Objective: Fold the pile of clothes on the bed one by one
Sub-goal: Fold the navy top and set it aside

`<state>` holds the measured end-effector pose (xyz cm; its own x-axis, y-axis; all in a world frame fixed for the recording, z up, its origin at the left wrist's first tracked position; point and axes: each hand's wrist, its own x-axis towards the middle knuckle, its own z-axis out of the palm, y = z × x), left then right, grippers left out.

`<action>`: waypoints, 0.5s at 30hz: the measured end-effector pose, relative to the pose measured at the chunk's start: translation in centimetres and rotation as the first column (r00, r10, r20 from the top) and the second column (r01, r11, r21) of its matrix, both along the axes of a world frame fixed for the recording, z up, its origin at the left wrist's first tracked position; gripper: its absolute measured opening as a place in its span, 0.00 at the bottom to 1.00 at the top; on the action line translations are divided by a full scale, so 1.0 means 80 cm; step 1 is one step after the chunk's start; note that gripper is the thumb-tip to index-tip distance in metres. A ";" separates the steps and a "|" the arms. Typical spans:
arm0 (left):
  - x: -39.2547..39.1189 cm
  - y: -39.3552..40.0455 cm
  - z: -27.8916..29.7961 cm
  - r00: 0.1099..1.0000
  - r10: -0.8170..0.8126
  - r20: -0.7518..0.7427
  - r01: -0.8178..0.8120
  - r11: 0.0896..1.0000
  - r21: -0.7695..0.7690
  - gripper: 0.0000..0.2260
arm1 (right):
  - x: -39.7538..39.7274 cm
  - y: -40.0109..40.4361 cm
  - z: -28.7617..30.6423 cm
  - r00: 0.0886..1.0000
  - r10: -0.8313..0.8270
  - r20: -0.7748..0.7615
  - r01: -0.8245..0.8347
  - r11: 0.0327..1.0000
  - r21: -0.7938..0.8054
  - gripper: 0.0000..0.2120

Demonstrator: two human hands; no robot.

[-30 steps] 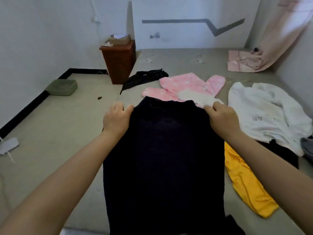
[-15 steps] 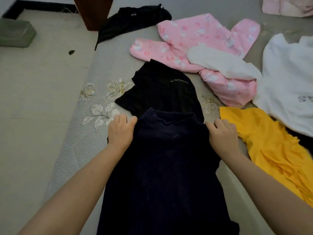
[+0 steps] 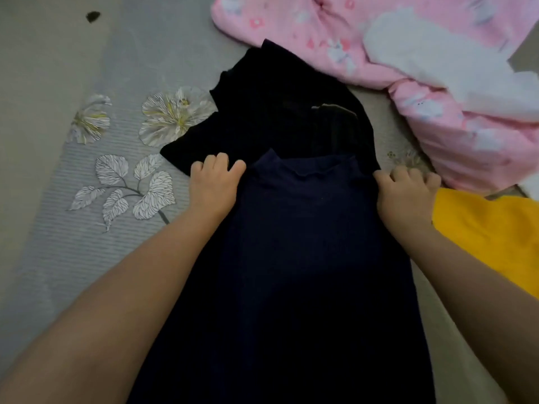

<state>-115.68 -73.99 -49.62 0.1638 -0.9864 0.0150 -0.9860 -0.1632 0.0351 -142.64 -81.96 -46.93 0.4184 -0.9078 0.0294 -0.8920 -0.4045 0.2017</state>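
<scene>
Head view: navy top [image 3: 306, 258] lay flat on bed [image 3: 87, 258], collar end away from person. Left hand [image 3: 214, 185] gripped its left shoulder, fingers curled into cloth. Right hand [image 3: 407, 193] gripped right shoulder likewise. Hands apart, top stretched between them. Black garment [image 3: 262, 112] lay just beyond collar, partly under it. Pink garment [image 3: 437, 112] farther right; yellow one [image 3: 490, 228] beside right hand.

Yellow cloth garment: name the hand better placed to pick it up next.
Right. The right hand grips the navy top directly beside the yellow cloth garment; the left hand is across the top.
</scene>
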 end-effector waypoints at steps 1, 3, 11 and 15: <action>-0.002 -0.002 -0.013 1.000 0.024 0.003 -0.024 0.999 0.046 0.07 | 0.002 0.002 -0.009 0.998 -0.056 -0.039 0.059 0.993 0.103 0.13; -0.004 -0.001 -0.031 0.998 0.066 0.008 -0.066 0.995 0.073 0.10 | 0.001 0.006 -0.023 0.992 -0.112 -0.051 0.119 0.976 0.183 0.16; -0.010 -0.004 -0.012 0.994 0.104 -0.034 -0.097 0.984 0.150 0.14 | -0.003 0.009 -0.012 0.986 -0.152 0.062 0.132 0.958 0.255 0.18; -0.036 0.055 0.009 0.990 0.040 -0.135 -0.028 0.996 0.087 0.22 | -0.020 0.070 0.008 0.953 -0.125 0.277 0.060 0.972 0.229 0.21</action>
<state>-118.52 -69.57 -48.88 0.1918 -0.9770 -0.0932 -0.9667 -0.2045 0.1539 -144.24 -76.39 -46.27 0.3350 -0.9400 -0.0644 -0.9344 -0.3226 -0.1514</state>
